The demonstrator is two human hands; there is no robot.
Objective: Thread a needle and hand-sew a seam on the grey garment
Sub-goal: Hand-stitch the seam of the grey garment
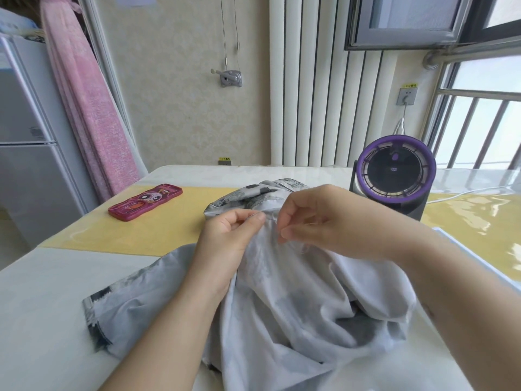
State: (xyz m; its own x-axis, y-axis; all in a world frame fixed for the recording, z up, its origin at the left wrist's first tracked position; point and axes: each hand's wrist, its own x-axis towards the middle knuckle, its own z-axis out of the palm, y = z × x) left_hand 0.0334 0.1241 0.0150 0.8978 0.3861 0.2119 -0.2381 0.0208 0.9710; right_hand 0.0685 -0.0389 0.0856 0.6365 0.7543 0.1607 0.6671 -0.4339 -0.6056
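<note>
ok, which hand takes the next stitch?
Right hand: its fingertips pinch right at the seam, likely on the needle, too small to confirm. Left hand grips the grey garment fold, steadying it.

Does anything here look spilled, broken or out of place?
Nothing stands out. The grey garment lies bunched on the table only because the left hand and right hand pinch a fold of it. The pink phone case lies slightly askew, undamaged.

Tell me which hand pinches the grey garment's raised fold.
The left hand: its thumb and fingers pinch the raised fold of the grey garment. The right hand beside it seems to pinch something too fine to see.
</note>
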